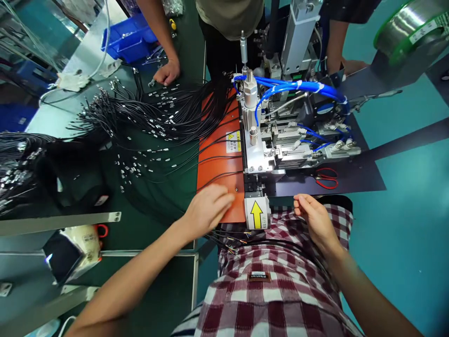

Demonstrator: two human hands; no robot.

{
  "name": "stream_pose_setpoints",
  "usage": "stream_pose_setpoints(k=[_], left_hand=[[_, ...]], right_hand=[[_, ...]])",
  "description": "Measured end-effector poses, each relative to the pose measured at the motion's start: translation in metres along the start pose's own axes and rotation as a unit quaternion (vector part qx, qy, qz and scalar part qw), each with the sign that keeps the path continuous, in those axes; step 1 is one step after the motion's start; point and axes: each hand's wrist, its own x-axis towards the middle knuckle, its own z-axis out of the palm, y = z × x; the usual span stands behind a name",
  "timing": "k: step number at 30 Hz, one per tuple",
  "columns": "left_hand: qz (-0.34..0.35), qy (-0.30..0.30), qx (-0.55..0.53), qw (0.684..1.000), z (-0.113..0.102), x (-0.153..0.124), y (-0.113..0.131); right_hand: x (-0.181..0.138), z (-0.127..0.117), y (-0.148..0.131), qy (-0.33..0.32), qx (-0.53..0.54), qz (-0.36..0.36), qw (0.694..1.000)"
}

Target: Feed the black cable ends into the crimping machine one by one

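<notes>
My left hand point(209, 206) is over the near end of an orange-red plate point(220, 161), its fingers curled down and slightly blurred; whatever they hold, if anything, is hidden. Near the front of the machine, my right hand point(315, 217) has thumb and fingers pinched together, with nothing I can make out between them. Several black cables point(280, 242) with bare coloured wire ends lie across my lap. Other black cables point(217, 177) run over the plate into the machine point(259, 157). Between my hands is a white roller-like part point(257, 213) with a yellow arrow.
Bundles of black cables point(168, 112) with metal connectors spread over the green table point(168, 238). Red-handled scissors point(326, 178) lie beside the machine. A solder wire spool point(410, 28) is at upper right, blue bins point(129, 40) at upper left. A co-worker's hand point(167, 72) rests on the table.
</notes>
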Motion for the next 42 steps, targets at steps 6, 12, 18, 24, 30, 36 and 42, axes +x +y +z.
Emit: stream_pose_setpoints(k=[6,12,18,24,30,36,42], left_hand=[[0.012,-0.234,0.155,0.960,0.000,-0.051,0.029],[-0.017,-0.265,0.033,0.963,-0.034,-0.041,0.015],[-0.154,-0.017,-0.230,0.961,-0.059,-0.043,0.014],[-0.157,0.014,-0.242,0.957,-0.011,-0.024,0.038],[-0.176,0.001,-0.244,0.954,-0.004,0.003,0.063],[-0.235,-0.010,-0.449,0.862,0.004,0.030,0.079],[-0.231,-0.004,-0.461,0.857,-0.004,0.047,0.081]], right_hand=[[-0.006,0.009,-0.017,-0.050,-0.034,-0.005,0.998],[-0.015,0.017,-0.023,-0.080,-0.058,-0.019,0.995],[-0.034,0.031,-0.043,-0.119,-0.120,-0.069,0.983],[-0.040,0.058,-0.050,-0.200,-0.064,-0.091,0.973],[-0.034,0.074,-0.038,-0.170,-0.096,-0.113,0.974],[-0.031,0.070,-0.042,-0.201,-0.044,-0.100,0.973],[-0.027,0.063,-0.048,-0.144,-0.130,-0.202,0.960]])
